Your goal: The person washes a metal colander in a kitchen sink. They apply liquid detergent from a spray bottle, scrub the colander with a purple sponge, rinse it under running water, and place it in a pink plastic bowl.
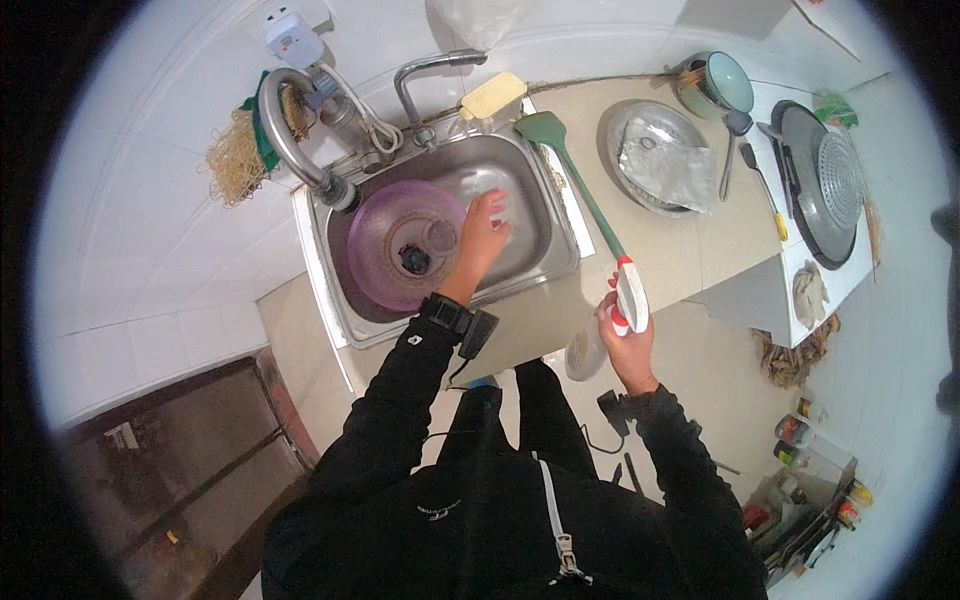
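My right hand [628,341] grips the white and red handle of a long green spatula [589,199] in front of the counter edge. Its flat green head points away from me, over the right back corner of the steel sink [525,274]. My left hand [484,232] is over the sink with fingers apart and slightly curled, holding nothing. Beside it, a translucent purple basin [367,232] lies in the left part of the sink. A small round clear object [441,237] and a dark patch [414,259] show within the basin's outline.
A steel faucet [409,82] and a thick curved spout [277,127] rise behind the sink. A yellow-lidded container [493,96] stands at its back edge. Rightward are a metal dish [619,142], an enamel pot [727,82] and a black pan [817,225].
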Available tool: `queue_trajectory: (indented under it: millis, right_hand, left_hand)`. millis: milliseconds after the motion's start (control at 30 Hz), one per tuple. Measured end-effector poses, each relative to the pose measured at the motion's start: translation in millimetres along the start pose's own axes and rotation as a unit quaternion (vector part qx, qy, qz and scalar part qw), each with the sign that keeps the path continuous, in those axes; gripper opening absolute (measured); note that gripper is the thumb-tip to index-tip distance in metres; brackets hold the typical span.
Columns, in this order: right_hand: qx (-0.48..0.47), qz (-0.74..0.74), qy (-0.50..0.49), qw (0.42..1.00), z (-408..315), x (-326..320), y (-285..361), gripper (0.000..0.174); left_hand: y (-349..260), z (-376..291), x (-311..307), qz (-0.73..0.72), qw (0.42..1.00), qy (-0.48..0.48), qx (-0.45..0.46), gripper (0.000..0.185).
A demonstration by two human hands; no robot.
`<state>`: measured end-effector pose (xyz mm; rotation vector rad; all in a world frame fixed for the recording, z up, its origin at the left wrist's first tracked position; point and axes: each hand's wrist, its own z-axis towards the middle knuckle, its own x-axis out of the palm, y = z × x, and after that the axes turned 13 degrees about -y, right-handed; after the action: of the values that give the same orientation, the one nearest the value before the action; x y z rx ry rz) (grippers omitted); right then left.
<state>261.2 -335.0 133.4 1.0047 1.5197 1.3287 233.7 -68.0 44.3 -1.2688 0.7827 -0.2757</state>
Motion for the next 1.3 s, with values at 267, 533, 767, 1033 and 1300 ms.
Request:
queue_trajectory:
  millis: [267,533,767,1033,1300]
  right_hand:
    - [-0.061,-0.036,-0.086,0.994,-47,20,-6,0.047]
    - [-0.047,-0.095,-0.125,0.986,-129,4,-4,0.06]
    - [0.013,-0.067,-0.134,0.989,-182,-50,-27,0.064]
    - [-0.016,-0.114,-0.096,0.989,-216,-115,-122,0.085]
    - [0.173,-0.08,-0.108,0.976,-282,-182,-273,0.067]
  left_hand:
    - [-55,-117,-19,-0.095,0.919,0.381,-0.033,0.049]
    - [-79,-211,-19,-0.056,0.916,0.396,0.015,0.062]
    - [-77,-270,16,-0.006,0.887,0.461,0.004,0.064]
    - [16,-327,86,-0.003,0.889,0.457,-0.029,0.048]
    - [224,-334,148,0.179,0.956,0.22,0.071,0.048]
